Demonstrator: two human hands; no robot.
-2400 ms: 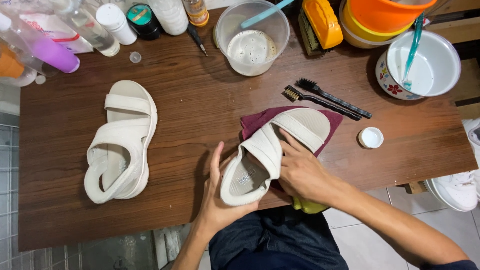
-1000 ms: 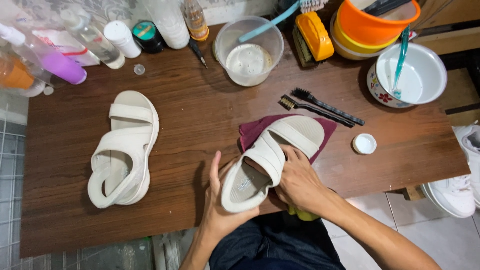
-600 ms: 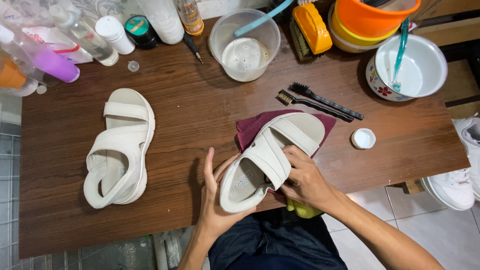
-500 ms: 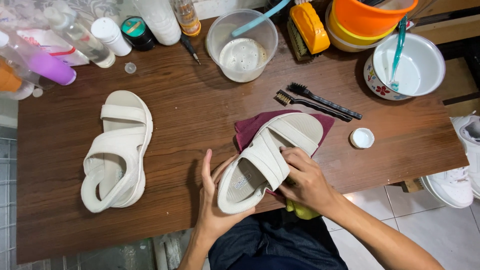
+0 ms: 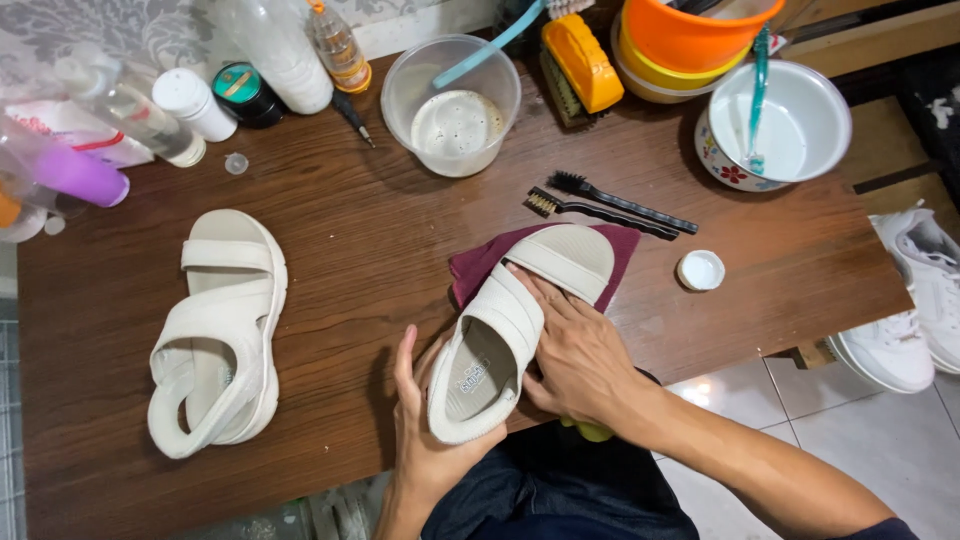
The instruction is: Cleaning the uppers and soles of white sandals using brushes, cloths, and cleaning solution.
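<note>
A cream sandal (image 5: 500, 340) lies on a maroon cloth (image 5: 478, 268) near the front edge of the brown wooden table (image 5: 350, 240). My left hand (image 5: 430, 440) cups its heel end from below. My right hand (image 5: 580, 355) lies over the sandal's right side, fingers pressed against the strap and footbed. Something yellow-green (image 5: 590, 432) peeks out under my right wrist. The matching second sandal (image 5: 215, 335) rests alone at the left of the table.
Two small black brushes (image 5: 610, 205) and a white cap (image 5: 700, 270) lie behind the cloth. A clear tub (image 5: 455, 110), a yellow brush (image 5: 582, 62), orange bowls (image 5: 690, 35), a white basin (image 5: 790, 125) and several bottles (image 5: 200, 90) line the back. White sneakers (image 5: 915, 310) sit on the floor right.
My right hand has slid slightly along the sandal's strap; the sandal stays on the cloth, held at the heel. The view has shifted a little.
</note>
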